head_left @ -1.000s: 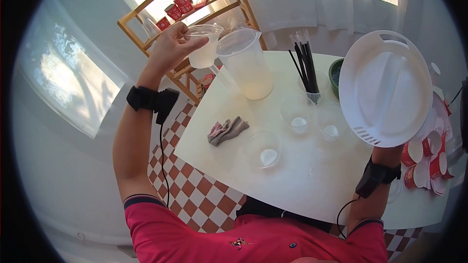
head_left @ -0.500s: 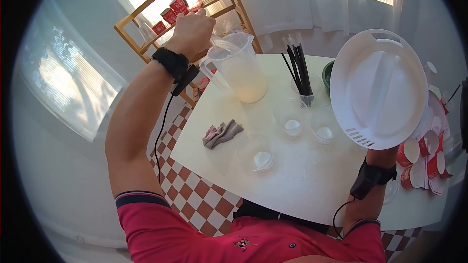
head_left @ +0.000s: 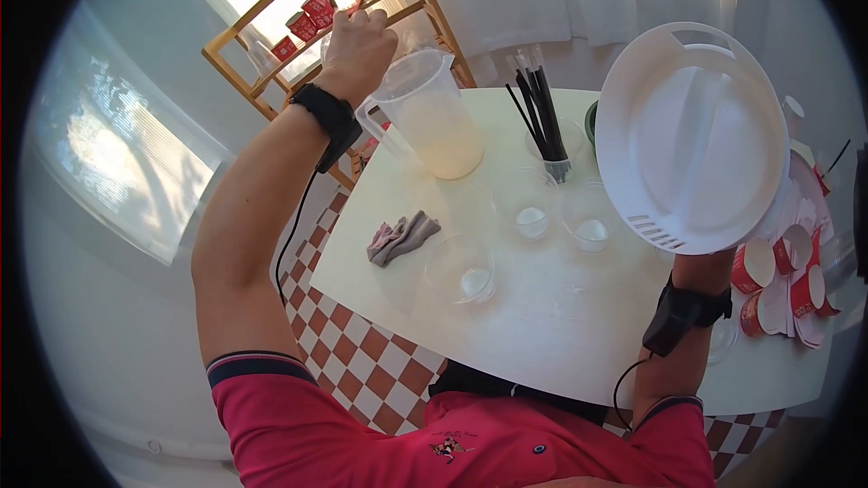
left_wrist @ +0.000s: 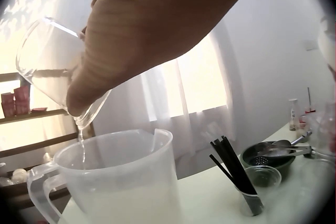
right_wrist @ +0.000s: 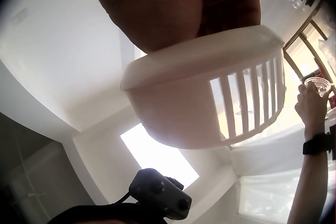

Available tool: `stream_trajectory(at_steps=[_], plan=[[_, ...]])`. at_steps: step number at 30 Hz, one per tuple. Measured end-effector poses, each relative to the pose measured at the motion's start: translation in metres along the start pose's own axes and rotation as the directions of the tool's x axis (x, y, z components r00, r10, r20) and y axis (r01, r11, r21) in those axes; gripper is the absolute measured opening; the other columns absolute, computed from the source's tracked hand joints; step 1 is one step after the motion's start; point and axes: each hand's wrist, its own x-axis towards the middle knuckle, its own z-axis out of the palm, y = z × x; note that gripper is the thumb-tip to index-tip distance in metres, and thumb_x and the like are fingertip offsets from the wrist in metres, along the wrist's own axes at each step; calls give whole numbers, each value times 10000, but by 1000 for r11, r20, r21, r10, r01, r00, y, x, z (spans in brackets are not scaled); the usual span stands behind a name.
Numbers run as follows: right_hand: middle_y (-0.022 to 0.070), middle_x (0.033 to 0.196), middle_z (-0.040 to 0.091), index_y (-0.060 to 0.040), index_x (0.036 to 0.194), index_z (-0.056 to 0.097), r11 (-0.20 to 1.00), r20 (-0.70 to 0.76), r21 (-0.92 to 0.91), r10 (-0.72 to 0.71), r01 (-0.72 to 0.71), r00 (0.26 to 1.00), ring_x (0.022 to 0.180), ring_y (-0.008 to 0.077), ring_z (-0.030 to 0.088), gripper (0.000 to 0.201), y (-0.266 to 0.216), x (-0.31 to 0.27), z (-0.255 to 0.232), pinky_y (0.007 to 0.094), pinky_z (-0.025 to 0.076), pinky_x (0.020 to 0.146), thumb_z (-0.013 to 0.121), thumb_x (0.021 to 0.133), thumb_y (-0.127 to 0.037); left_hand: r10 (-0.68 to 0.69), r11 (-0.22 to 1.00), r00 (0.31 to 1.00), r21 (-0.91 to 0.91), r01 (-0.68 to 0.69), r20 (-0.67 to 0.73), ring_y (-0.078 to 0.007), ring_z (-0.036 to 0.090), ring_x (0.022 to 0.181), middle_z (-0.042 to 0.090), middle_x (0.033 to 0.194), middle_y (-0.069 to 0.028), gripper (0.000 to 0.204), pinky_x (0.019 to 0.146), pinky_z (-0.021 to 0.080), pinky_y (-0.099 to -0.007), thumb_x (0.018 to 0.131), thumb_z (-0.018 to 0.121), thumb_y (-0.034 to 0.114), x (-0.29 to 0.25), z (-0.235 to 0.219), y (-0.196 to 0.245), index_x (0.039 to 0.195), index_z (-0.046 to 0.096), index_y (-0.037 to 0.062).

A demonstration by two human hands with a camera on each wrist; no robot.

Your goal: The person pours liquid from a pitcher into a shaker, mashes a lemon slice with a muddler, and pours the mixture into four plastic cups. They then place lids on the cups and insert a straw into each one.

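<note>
My left hand (head_left: pixel 360 52) is raised over the big jug (head_left: pixel 434 126). In the left wrist view that hand (left_wrist: pixel 136 29) grips a tilted clear cup (left_wrist: pixel 50 69), and a thin stream of liquid falls from its lip into the translucent jug (left_wrist: pixel 126 182), which holds cloudy liquid. My right hand, hidden behind it in the head view, holds up a white oval slotted plastic piece (head_left: pixel 692 145); in the right wrist view the hand (right_wrist: pixel 173 8) grips this white piece (right_wrist: pixel 178 103) at its upper side.
Three clear cups (head_left: pixel 459 271) stand near a crumpled cloth (head_left: pixel 403 238). Behind them is a cup of black straws (head_left: pixel 545 122), beside a green bowl (head_left: pixel 591 124). Red paper cups (head_left: pixel 752 267) lie at the right. A wooden shelf (head_left: pixel 244 81) stands beyond the table.
My left hand has moved right and turned over above the jug, tipping the cup from upright. My right hand still holds up the white piece, with little movement.
</note>
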Motion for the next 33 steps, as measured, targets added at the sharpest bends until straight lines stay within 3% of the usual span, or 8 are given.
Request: stream_trajectory(at_steps=[4, 6, 8, 10, 12, 17, 22, 33], plan=[[94, 1154, 692, 10, 1294, 595, 1000, 7, 1, -3, 3, 1000, 1014, 167, 663, 346, -2, 1, 0, 311, 549, 876, 634, 964, -86, -267, 859, 961, -434, 273, 77, -259, 662, 1059, 648, 1090, -85, 320, 840, 520, -401, 824, 798, 339, -9, -6, -19, 976, 703, 74], [94, 1153, 693, 10, 1292, 595, 1000, 15, 6, -5, 5, 1000, 1012, 165, 663, 344, -5, 2, 1, 310, 548, 876, 634, 964, -84, -368, 790, 927, -552, 267, -78, -232, 684, 989, 678, 1034, -100, 465, 815, 549, -365, 816, 808, 469, -16, 15, -41, 960, 682, 46], [93, 1151, 693, 11, 1291, 596, 1000, 24, -1, -9, 9, 1000, 1011, 164, 663, 342, -10, 2, 0, 308, 548, 875, 634, 964, -82, -471, 402, 869, -841, 362, 149, -175, 688, 962, 710, 989, -102, 455, 838, 552, -328, 836, 806, 456, -24, 18, -62, 960, 670, 39], [93, 1150, 694, 12, 1290, 597, 1000, 38, 1, -20, 20, 999, 1009, 163, 662, 341, -15, 2, 1, 307, 547, 874, 634, 963, -80, -514, -103, 827, -974, 203, 227, -138, 691, 988, 733, 1015, -111, 442, 856, 550, -297, 847, 809, 435, -54, -14, -41, 995, 667, 44], [93, 1148, 694, 12, 1288, 598, 999, 51, -9, -33, 33, 998, 1008, 161, 662, 339, -20, 2, 1, 306, 547, 874, 633, 963, -78, -447, -349, 856, -932, 98, 258, -193, 674, 1105, 696, 1190, -156, 393, 884, 547, -314, 850, 826, 375, -91, -55, 0, 984, 638, 57], [92, 1144, 695, 14, 1285, 600, 998, 91, -28, -54, 57, 994, 1004, 158, 662, 335, -33, 3, 4, 303, 545, 872, 633, 963, -73, -94, -318, 991, -946, 65, 100, -321, 637, 1205, 556, 1381, -228, 419, 952, 551, -417, 641, 944, 117, -178, -132, 137, 837, 579, 50], [91, 1140, 697, 16, 1281, 602, 995, 140, -62, -72, 81, 988, 1001, 155, 661, 331, -37, 12, 13, 300, 544, 870, 632, 962, -68, -6, -436, 989, -891, 128, 145, -339, 658, 1182, 545, 1383, -245, 383, 928, 575, -381, 708, 917, 178, -195, -147, 235, 885, 600, 56], [89, 1132, 699, 19, 1273, 607, 993, 105, -112, -28, 40, 994, 993, 147, 659, 323, -29, -21, 6, 294, 540, 866, 631, 960, -58, -50, -269, 982, -949, 162, 182, -276, 675, 1111, 531, 1434, -234, 618, 757, 574, -323, 750, 870, 110, -186, -145, 262, 1287, 571, 54]])
